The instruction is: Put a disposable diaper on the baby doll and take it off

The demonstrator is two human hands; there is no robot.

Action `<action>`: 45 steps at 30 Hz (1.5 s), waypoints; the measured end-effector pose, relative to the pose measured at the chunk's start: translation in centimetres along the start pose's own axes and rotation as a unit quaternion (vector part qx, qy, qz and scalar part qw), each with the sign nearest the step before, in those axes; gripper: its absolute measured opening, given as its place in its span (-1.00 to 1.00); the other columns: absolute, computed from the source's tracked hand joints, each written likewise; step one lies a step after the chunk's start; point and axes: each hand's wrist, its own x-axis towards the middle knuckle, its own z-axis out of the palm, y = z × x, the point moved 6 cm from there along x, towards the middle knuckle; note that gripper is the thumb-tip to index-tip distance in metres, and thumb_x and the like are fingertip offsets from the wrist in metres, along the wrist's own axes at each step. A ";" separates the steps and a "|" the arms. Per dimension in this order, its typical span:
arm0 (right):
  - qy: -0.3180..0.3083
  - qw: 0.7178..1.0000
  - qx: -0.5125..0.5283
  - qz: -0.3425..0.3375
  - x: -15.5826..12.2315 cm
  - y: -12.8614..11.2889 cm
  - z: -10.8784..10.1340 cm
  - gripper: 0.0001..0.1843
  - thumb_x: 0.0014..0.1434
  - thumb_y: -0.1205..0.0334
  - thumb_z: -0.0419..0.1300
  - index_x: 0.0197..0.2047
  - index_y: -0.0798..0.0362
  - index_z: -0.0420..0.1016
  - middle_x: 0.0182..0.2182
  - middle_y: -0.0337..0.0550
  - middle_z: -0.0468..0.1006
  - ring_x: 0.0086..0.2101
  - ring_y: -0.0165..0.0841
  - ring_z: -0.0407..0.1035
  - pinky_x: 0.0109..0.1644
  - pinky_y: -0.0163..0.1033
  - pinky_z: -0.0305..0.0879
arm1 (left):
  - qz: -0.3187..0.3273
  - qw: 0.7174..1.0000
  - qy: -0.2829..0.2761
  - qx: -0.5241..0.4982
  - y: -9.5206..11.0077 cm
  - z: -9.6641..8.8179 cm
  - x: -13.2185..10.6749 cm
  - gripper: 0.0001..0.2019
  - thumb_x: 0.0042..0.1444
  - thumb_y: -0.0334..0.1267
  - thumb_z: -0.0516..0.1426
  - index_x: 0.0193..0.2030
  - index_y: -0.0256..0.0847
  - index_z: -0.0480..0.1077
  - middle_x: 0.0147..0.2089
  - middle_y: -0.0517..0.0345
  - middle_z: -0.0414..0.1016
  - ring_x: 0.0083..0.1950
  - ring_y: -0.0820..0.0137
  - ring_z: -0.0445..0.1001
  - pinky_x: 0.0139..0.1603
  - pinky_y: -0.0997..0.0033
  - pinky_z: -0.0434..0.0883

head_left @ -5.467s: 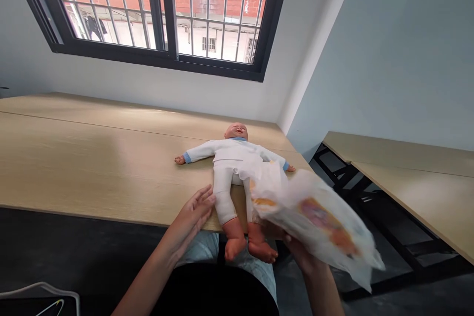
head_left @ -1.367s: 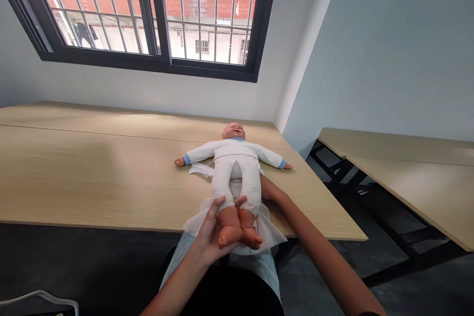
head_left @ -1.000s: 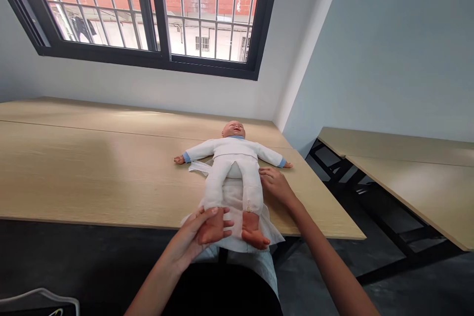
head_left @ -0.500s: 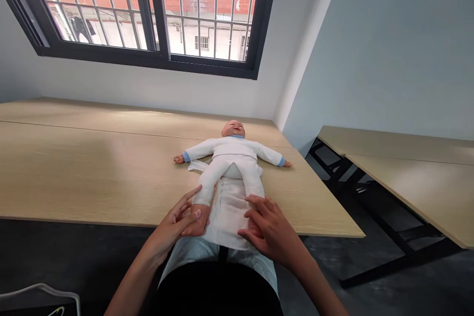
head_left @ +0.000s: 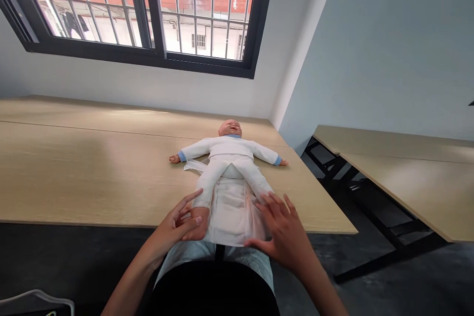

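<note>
pale grey walls meet under a black-framed, barred window [head_left: 140, 10], and below it runs a long light-oak table [head_left: 74, 177]. a second table of the same wood [head_left: 392, 168] stands off to the right of it on a black metal frame [head_left: 326, 163]. wide bare tabletop stretches left of the doll, less room lies to its right, and the table's near edge passes right by the hands.

a bald peach vinyl baby doll [head_left: 229, 145] lies on its back at the table's near edge, arms spread, in a white long-sleeved suit with blue cuffs. a soft white disposable diaper [head_left: 233, 217] lies flat beneath its hips and between its legs, with its lower end reaching past the table's near edge. a thin white diaper tab [head_left: 194, 165] pokes out on the table's far side of the left leg.

the left hand [head_left: 174, 222] is curled loosely round the doll's nearer foot, fingers apart, holding it against the palm. the right hand [head_left: 281, 237] is wide open, fingers splayed, at the diaper's right edge, holding nothing; whether its fingertips [head_left: 267, 202] touch the diaper is hard to make out. that hand hides the doll's other foot.
</note>
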 end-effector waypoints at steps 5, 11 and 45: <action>0.043 0.996 0.044 -0.066 -0.3 -5.4 1.9 -0.49 0.30 -0.07 0.12 0.18 0.07 0.38 0.13 -0.03 0.46 0.14 -0.10 0.27 0.35 0.10 -0.06 | 0.030 0.998 0.033 0.051 -1.0 -0.4 0.9 -0.18 -0.12 -0.06 0.38 0.31 -0.07 0.24 0.05 0.06 0.40 -0.22 0.37 0.51 -0.25 0.46 0.42; 0.167 0.979 0.094 -0.067 0.3 -6.0 1.6 -0.62 0.35 0.48 -0.11 0.02 0.12 0.48 -0.15 -0.13 0.61 -0.09 -0.27 0.43 0.13 -0.08 0.21 | 0.043 0.998 0.021 0.049 -0.2 -0.6 0.5 -0.30 -0.04 -0.09 0.33 0.26 -0.09 0.26 -0.03 0.08 0.44 -0.12 0.34 0.50 -0.16 0.48 0.42; 0.032 0.912 0.365 0.185 20.9 11.8 12.5 -0.51 0.00 -0.20 0.30 -0.45 0.10 0.39 -0.45 -0.17 0.44 -0.36 -0.34 0.29 -0.24 -0.27 0.18 | 0.407 0.825 -0.072 0.386 8.4 8.6 6.0 -0.60 0.19 -0.11 0.18 0.17 -0.02 0.44 0.30 -0.02 0.32 0.43 -0.01 0.05 0.44 -0.07 -0.29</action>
